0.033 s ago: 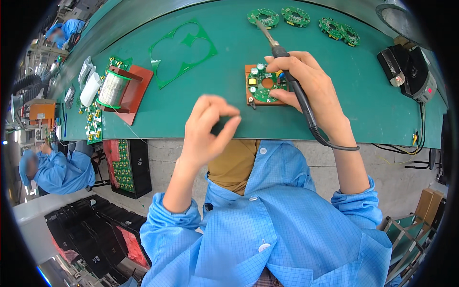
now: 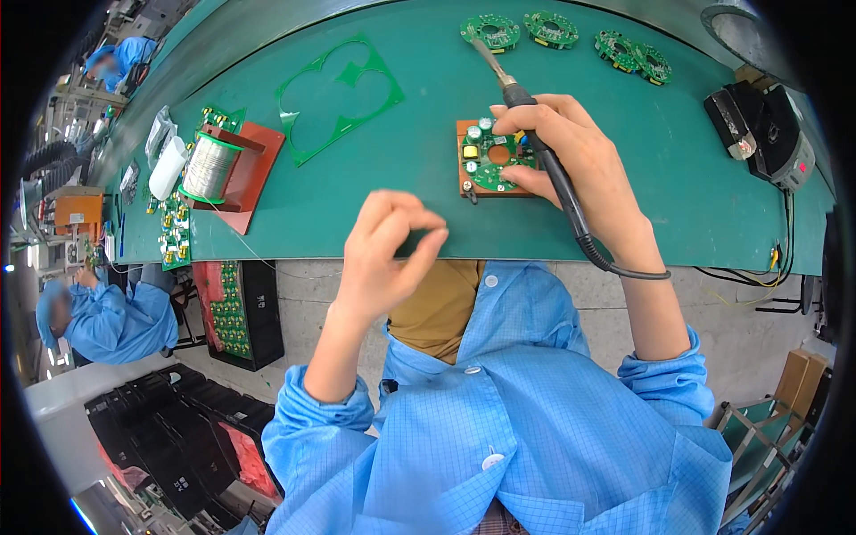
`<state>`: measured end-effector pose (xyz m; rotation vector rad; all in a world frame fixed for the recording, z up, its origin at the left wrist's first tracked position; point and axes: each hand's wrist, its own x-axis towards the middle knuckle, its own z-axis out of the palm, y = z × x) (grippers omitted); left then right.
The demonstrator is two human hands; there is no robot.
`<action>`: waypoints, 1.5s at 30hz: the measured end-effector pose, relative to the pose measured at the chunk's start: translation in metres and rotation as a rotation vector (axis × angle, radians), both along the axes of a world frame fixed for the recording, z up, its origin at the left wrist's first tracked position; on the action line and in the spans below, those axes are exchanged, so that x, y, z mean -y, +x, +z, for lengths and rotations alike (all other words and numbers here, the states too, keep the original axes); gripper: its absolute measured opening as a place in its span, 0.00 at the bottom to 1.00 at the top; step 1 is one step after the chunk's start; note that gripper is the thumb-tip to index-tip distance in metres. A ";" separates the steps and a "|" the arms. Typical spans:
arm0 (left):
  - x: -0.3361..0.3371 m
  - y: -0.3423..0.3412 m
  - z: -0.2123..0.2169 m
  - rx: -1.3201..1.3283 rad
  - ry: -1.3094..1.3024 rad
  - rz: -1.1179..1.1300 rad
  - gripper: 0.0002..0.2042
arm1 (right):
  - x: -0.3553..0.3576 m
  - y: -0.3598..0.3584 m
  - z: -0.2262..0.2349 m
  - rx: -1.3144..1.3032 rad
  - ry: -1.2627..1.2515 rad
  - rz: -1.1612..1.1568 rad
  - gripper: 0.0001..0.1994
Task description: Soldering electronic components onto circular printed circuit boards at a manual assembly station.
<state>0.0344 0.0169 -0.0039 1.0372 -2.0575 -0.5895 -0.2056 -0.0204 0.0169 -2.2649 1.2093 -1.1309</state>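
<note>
My right hand (image 2: 584, 165) is wrapped round a soldering iron (image 2: 555, 165), its metal tip pointing up and away to the far left. The thumb and a finger of the same hand touch a round green circuit board (image 2: 487, 175) with capacitors and a yellow part. That board sits on a reddish-brown square fixture (image 2: 465, 183), partly covered by my hand. To the left of the fixture, my left hand (image 2: 385, 245) hovers near the table's front edge, thumb and forefinger pinched together. Whatever the pinch holds, if anything, is too small to make out.
A solder wire spool (image 2: 209, 169) stands on a reddish stand at left, beside several circuit boards (image 2: 176, 234). An empty green board frame (image 2: 294, 134) lies behind. Several round boards (image 2: 551, 31) sit at the back. A black soldering station (image 2: 771, 143) is at right.
My left hand has shifted very slightly, its thumb and forefinger a little lower. The soldering iron's tip has moved slightly left. The board and fixture look the same.
</note>
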 end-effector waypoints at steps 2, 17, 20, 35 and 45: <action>-0.006 0.003 -0.002 0.051 -0.098 0.004 0.13 | 0.001 0.002 0.000 0.005 0.022 0.016 0.18; 0.021 -0.042 -0.006 -0.069 -0.039 0.044 0.06 | 0.001 0.001 0.005 -0.117 0.009 0.013 0.17; 0.018 -0.048 -0.007 -0.100 -0.021 0.106 0.06 | 0.002 0.001 0.004 -0.038 0.035 0.049 0.17; 0.040 -0.055 0.008 0.360 -0.293 0.114 0.19 | 0.033 -0.003 -0.010 0.155 0.086 -0.064 0.12; 0.033 -0.048 0.013 0.272 -0.346 0.072 0.17 | 0.027 -0.008 -0.001 0.163 0.132 -0.037 0.08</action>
